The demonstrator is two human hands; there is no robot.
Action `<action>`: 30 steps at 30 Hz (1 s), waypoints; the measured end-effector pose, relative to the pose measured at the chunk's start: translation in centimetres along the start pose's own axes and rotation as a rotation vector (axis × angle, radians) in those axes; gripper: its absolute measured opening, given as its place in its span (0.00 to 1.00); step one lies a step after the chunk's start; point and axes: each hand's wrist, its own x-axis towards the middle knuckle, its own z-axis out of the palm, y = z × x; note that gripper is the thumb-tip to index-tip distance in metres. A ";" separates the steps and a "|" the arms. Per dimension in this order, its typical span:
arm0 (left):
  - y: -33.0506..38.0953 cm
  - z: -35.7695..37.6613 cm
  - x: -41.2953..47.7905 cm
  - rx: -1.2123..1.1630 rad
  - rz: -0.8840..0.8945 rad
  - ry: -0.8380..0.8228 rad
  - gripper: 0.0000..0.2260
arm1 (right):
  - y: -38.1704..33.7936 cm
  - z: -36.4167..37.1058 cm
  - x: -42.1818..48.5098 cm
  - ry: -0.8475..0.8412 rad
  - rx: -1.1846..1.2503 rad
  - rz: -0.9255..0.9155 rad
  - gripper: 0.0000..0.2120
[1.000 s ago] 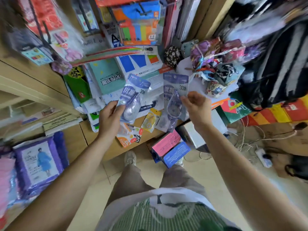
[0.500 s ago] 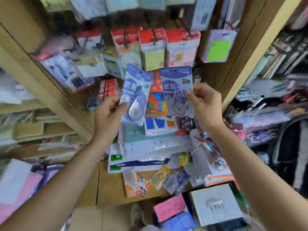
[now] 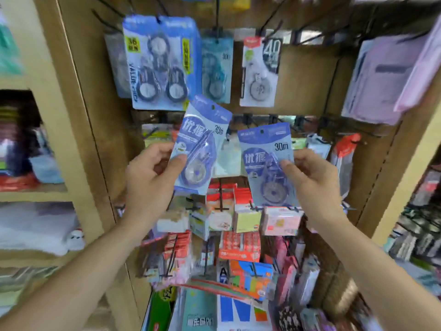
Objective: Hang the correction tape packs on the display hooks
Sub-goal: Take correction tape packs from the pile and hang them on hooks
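A stationery shop: a brown wooden display board [image 3: 307, 75] with black wire hooks [image 3: 272, 17] carries blue carded correction tape packs [image 3: 162, 65] above both grips, boxed red-topped sticky notes [image 3: 241, 244] below.

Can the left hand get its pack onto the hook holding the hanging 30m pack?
Probably yes: the left hand holds its pack just below the hanging 30m pack, with nothing between; that hook looks lightly loaded.
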 end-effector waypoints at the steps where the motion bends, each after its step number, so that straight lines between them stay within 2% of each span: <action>1: 0.4 -0.3 1.1 -0.010 0.021 0.018 0.07 | -0.5 0.0 0.9 -0.002 0.020 -0.009 0.04; 6: 2.2 -1.1 5.5 -0.035 0.129 0.114 0.09 | -3.6 0.2 5.8 0.034 0.085 -0.055 0.06; 11: 2.8 0.0 10.0 0.000 0.179 0.208 0.03 | -6.7 1.1 11.2 0.059 0.057 -0.086 0.04; 12: 2.7 0.5 10.8 0.007 0.178 0.239 0.01 | -7.4 1.6 12.1 0.072 0.055 -0.088 0.05; 16: 1.6 2.7 13.1 0.101 0.141 0.362 0.09 | -9.7 3.3 15.3 0.086 0.028 -0.107 0.06; 19: -0.1 3.6 13.7 0.115 0.073 0.400 0.05 | -10.7 4.0 16.9 0.038 -0.067 -0.117 0.05; 23: -1.7 4.5 13.5 0.106 0.087 0.432 0.05 | -11.5 4.9 18.1 -0.043 -0.140 -0.153 0.06; 30: -3.0 6.6 12.5 0.185 0.059 0.503 0.06 | -11.7 6.3 19.8 -0.058 -0.188 -0.119 0.03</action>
